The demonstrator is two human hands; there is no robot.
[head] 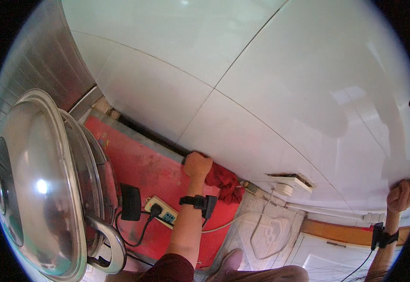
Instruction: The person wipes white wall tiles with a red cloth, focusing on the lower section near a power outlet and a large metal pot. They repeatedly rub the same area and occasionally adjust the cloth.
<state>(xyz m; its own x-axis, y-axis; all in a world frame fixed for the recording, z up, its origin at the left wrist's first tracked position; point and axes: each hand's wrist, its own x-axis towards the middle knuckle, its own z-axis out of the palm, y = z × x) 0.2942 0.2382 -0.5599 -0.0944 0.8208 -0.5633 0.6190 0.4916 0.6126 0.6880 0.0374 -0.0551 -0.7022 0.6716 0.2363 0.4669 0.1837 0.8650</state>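
My left hand (198, 165) is closed on a dark red cloth (225, 181), at the back edge of a red-topped surface (148, 165), beside the tiled wall. Part of the cloth lies crumpled to the right of the fist. My right hand (400, 197) is at the far right edge of the view, raised with its fingers curled, near a dark object that the rim cuts off. Whether it holds that object cannot be told. Both wrists wear black straps with a small device.
A large steel pot with a domed lid (46, 183) stands at left. A power strip (162, 213) with a black plug lies on the red surface, cables around it. A wall socket (283, 189), a white pipe (321, 211) and a white cabinet (328, 255) are at right.
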